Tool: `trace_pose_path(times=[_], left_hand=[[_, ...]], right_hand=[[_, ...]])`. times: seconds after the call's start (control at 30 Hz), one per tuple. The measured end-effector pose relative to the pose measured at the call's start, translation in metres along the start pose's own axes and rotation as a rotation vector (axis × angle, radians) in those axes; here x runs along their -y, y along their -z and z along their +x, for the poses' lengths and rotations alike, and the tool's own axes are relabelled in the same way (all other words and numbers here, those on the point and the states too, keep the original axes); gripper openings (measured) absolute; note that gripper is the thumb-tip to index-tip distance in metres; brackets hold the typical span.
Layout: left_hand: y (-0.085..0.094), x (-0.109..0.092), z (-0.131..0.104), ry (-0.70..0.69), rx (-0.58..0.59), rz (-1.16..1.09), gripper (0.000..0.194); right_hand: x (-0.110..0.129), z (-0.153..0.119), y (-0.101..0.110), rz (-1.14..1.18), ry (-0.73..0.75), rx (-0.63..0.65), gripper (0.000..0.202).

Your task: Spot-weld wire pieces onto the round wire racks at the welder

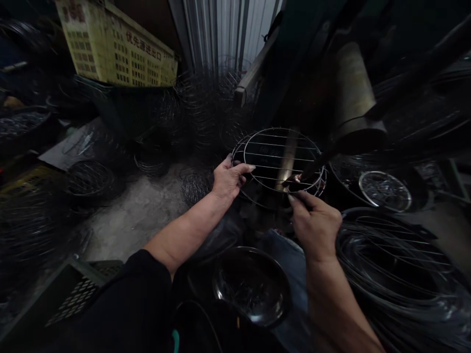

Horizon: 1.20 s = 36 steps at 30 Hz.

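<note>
A round wire rack [281, 145] with parallel cross wires is held tilted in front of me. My left hand [227, 181] grips its left edge, thumb on top and fingers curled beneath. At the near rim, my right hand [317, 221] has thumb and forefinger pinched together; whatever small piece may be between them is hidden. Close to those fingertips, the dark pointed arm of a machine [312, 167] meets the rim, with a small bright spot at its tip. A brass-coloured rod [289, 156] shows behind the rack's wires.
A steel bowl [252, 287] of small metal pieces sits near my lap. Coiled wire rings and racks [393, 260] are stacked at right, beside another bowl of bits [384, 191]. A yellow crate [117, 46] stands at upper left. A thick metal cylinder [355, 93] hangs at upper right.
</note>
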<state>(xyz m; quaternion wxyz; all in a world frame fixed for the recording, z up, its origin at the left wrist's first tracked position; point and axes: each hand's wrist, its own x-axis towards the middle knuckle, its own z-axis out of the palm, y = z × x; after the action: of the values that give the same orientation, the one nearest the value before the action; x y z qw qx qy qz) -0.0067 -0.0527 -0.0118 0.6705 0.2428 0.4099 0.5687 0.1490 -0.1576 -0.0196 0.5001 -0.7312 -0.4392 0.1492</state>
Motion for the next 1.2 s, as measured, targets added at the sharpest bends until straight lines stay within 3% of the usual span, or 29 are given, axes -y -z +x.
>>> trace_pose_path(times=[0.1, 0.2, 0.33, 0.57, 1.2], left_hand=[[-0.001, -0.001, 0.002, 0.001, 0.006, -0.008, 0.042], [-0.003, -0.001, 0.002, 0.014, 0.014, -0.024, 0.044], [-0.003, -0.002, 0.004, 0.024, 0.027, -0.044, 0.046], [-0.008, -0.006, 0.017, 0.065, 0.055, -0.012, 0.041], [-0.022, -0.01, 0.039, 0.105, -0.01, 0.053, 0.034]], right_hand=[[-0.005, -0.006, -0.008, 0.253, -0.151, -0.029, 0.032], [-0.006, -0.013, -0.012, 0.4, -0.195, -0.092, 0.029], [-0.004, -0.02, -0.015, 0.42, -0.159, -0.191, 0.029], [-0.008, -0.011, -0.022, 0.509, -0.097, -0.242, 0.026], [-0.007, 0.006, -0.03, 0.526, -0.118, -0.244, 0.021]])
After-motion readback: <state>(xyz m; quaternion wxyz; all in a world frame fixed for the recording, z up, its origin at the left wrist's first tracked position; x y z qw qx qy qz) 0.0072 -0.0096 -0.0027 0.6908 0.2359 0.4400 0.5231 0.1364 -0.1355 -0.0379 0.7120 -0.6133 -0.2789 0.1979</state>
